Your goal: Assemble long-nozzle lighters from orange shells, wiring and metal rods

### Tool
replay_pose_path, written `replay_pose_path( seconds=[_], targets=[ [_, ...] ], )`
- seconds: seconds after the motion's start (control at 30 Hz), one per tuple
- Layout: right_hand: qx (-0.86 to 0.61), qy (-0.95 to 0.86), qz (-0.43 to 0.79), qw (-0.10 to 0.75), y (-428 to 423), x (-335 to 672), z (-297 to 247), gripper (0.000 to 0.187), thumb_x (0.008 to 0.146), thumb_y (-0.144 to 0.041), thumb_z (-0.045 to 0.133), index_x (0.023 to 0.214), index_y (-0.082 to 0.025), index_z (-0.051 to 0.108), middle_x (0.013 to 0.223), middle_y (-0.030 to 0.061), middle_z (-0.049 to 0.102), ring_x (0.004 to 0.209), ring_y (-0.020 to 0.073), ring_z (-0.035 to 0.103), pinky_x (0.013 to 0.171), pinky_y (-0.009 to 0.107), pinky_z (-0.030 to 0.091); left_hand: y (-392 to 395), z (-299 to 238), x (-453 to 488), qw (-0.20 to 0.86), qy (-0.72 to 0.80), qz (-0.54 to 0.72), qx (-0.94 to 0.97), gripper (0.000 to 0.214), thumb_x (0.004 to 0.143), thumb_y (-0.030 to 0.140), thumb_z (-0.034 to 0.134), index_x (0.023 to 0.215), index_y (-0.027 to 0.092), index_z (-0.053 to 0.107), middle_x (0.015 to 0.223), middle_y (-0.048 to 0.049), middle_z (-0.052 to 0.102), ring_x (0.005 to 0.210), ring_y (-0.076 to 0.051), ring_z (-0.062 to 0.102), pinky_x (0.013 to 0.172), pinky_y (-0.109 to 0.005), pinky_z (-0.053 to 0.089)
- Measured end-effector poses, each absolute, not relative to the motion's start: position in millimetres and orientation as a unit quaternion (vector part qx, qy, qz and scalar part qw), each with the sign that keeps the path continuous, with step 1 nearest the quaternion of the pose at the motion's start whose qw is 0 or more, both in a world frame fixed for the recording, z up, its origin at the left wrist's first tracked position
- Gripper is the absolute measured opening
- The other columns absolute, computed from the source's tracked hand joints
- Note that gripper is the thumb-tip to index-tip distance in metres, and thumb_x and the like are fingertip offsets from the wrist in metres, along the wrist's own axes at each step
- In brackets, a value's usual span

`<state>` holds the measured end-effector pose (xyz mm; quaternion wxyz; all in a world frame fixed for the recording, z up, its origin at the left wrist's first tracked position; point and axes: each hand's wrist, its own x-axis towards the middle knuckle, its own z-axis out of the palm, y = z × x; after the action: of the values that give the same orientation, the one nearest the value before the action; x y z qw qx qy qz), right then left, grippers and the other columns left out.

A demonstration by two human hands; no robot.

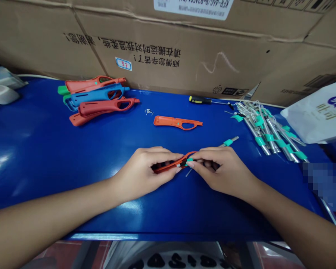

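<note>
Near the front of the blue table, my left hand [144, 170] is closed around an orange lighter casing half [168, 166]. My right hand [222, 168] pinches at the casing's other end, at a small green piece [189, 160] by a black part. A metal lighter tube [233, 139] with green tape sticks out beyond my right fingers; how it meets the casing is hidden by them. A thin rod-like end shows under my right thumb. Beyond my hands lies a second orange casing half [173, 122], hollow side up, with tiny screws [148, 111] to its left.
Red, blue and green lighter casings [100, 97] are stacked at the back left. A yellow-black screwdriver [201, 99] lies along the cardboard box [156, 48] behind. Several taped metal tubes [271, 130] are heaped at right, beside a white bag [319, 112].
</note>
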<state>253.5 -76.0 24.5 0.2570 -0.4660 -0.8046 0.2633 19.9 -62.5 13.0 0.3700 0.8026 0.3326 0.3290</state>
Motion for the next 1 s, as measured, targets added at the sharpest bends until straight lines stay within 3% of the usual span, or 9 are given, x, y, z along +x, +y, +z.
replay_pose_path(
  seconds=[0.27, 0.43, 0.7, 0.87, 1.0],
  targets=[
    [-0.479, -0.809, 0.226, 0.254, -75.3, 250.3, 23.6, 0.016, 0.092, -0.025, 0.068, 0.082, -0.018, 0.078, 0.063, -0.0021, 0.066, 0.052, 0.0082, 0.050, 0.051, 0.025, 0.035, -62.6, 15.3, 20.1, 0.391, 0.367, 0.322, 0.781, 0.024, 0.087, 0.013, 0.071, 0.110, 0.015, 0.078, 0.089, -0.0028, 0.075, 0.067, -0.008, 0.065, 0.059, -0.018, 0.050],
    [-0.474, -0.812, 0.217, 0.262, -75.5, 247.5, 23.6, 0.014, 0.094, -0.021, 0.068, 0.085, -0.019, 0.079, 0.076, -0.0013, 0.076, 0.057, 0.0083, 0.060, 0.057, 0.023, 0.041, -63.5, 14.8, 22.5, 0.385, 0.366, 0.322, 0.784, 0.027, 0.088, 0.012, 0.069, 0.113, 0.016, 0.077, 0.089, -0.0018, 0.074, 0.070, -0.009, 0.065, 0.061, -0.019, 0.049],
    [-0.443, -0.842, 0.188, 0.244, -76.8, 249.7, 18.3, 0.020, 0.098, -0.022, 0.060, 0.092, -0.018, 0.078, 0.084, 0.0023, 0.077, 0.073, 0.0133, 0.069, 0.066, 0.025, 0.047, -64.3, 14.2, 22.8, 0.385, 0.357, 0.310, 0.793, 0.024, 0.092, 0.017, 0.068, 0.114, 0.019, 0.077, 0.099, -0.0016, 0.077, 0.080, -0.010, 0.069, 0.071, -0.019, 0.052],
    [-0.437, -0.850, 0.172, 0.237, -78.3, 250.4, 16.7, 0.021, 0.099, -0.023, 0.059, 0.094, -0.020, 0.079, 0.082, 0.0010, 0.077, 0.071, 0.0127, 0.068, 0.065, 0.025, 0.047, -63.9, 15.6, 23.5, 0.412, 0.376, 0.303, 0.773, 0.022, 0.093, 0.019, 0.066, 0.111, 0.021, 0.078, 0.096, -0.0023, 0.076, 0.080, -0.012, 0.069, 0.069, -0.022, 0.053],
    [-0.457, -0.833, 0.162, 0.267, -80.1, 249.5, 24.6, 0.017, 0.097, -0.024, 0.063, 0.089, -0.021, 0.078, 0.070, -0.0019, 0.072, 0.058, 0.0099, 0.060, 0.057, 0.025, 0.042, -60.7, 17.9, 22.8, 0.451, 0.401, 0.302, 0.738, 0.020, 0.093, 0.020, 0.064, 0.107, 0.019, 0.078, 0.098, -0.0046, 0.077, 0.085, -0.016, 0.072, 0.074, -0.026, 0.057]
  ],
)
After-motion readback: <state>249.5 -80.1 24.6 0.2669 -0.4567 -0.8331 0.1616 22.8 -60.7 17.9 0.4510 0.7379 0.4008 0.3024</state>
